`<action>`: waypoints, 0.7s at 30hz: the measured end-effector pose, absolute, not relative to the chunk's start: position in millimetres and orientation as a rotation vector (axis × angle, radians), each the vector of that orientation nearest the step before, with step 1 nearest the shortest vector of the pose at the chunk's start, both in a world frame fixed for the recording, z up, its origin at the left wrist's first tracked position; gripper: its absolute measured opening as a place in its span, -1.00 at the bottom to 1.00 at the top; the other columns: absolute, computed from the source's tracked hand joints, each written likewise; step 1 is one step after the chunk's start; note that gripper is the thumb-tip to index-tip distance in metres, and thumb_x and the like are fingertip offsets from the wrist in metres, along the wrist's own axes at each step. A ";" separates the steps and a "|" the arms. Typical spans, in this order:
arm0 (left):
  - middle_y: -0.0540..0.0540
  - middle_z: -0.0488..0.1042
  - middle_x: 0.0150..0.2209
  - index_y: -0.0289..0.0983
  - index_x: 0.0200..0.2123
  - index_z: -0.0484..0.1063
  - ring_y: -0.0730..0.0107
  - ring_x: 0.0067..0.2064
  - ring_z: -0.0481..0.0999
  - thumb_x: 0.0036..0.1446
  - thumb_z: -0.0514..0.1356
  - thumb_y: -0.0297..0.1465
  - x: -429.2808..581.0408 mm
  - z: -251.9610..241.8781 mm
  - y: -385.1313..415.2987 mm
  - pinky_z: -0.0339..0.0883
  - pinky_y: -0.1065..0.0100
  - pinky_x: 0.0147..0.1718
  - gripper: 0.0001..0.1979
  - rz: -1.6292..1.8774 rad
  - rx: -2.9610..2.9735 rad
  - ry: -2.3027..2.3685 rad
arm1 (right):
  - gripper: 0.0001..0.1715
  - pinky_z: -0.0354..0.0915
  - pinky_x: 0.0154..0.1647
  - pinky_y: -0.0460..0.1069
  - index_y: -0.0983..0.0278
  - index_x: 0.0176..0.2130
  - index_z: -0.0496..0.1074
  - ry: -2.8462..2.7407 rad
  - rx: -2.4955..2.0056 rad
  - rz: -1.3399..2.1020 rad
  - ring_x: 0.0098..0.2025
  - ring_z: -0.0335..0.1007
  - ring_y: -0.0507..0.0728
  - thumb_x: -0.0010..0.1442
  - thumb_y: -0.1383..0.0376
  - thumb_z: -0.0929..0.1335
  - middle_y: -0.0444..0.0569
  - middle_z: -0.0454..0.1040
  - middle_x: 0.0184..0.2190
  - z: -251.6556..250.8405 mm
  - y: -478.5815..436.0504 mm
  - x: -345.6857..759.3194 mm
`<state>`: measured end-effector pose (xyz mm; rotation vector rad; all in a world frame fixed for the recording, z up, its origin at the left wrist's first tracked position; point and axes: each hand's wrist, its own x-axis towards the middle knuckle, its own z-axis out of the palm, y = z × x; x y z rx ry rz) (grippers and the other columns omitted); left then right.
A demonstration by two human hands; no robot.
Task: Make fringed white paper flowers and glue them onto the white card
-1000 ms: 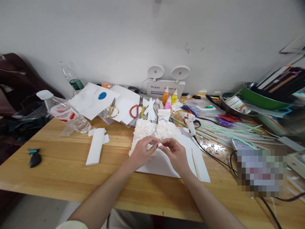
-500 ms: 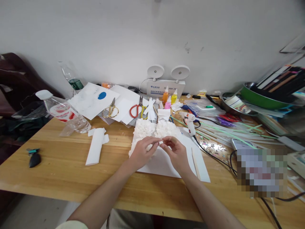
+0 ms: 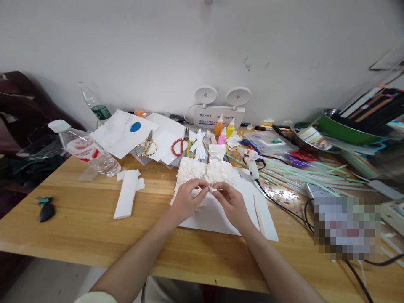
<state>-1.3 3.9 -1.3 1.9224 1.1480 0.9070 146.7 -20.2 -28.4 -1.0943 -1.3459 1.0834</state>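
A small white paper piece is pinched between the fingertips of both hands. My left hand grips its left end, and my right hand closes on the other end. Beneath them a white sheet lies on the table, partly covered by crumpled white paper bits in two clusters: a left one and a right one. The left hand hides part of the left cluster. On the sheet's right side lies a thin pale wooden strip.
A glue gun stands right of the sheet, its black cord running right. Behind are scissors, red-handled scissors and paint bottles. A water bottle and rolled white paper are left; a phone lies right.
Both hands have shifted very slightly left, and the fingertips have turned the small white paper piece a little. The objects on the table stay where they were.
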 end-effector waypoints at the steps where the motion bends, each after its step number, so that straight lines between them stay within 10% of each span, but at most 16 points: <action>1: -0.04 0.45 -0.36 -0.26 -0.35 0.39 0.44 -0.30 0.39 0.09 0.05 -0.36 -1.2 -1.6 4.1 0.25 0.39 -0.25 -0.85 0.904 1.924 1.140 | -0.93 0.21 -0.22 -0.03 0.24 -0.37 0.32 -1.355 -1.078 1.098 -0.30 0.26 0.06 0.11 0.28 0.28 -0.09 0.33 -0.40 -28.2 -20.4 146.6; 21: -0.06 0.37 -0.34 -0.27 -0.33 0.37 0.45 -0.29 0.35 0.10 0.06 -0.37 1.9 -4.1 3.1 0.25 0.41 -0.28 -0.87 1.028 1.868 0.970 | -0.85 0.26 -0.30 -0.06 0.21 -0.34 0.34 -1.172 -1.040 1.090 -0.37 0.31 0.03 -0.01 0.31 0.38 -0.14 0.38 -0.45 -29.1 -22.6 143.3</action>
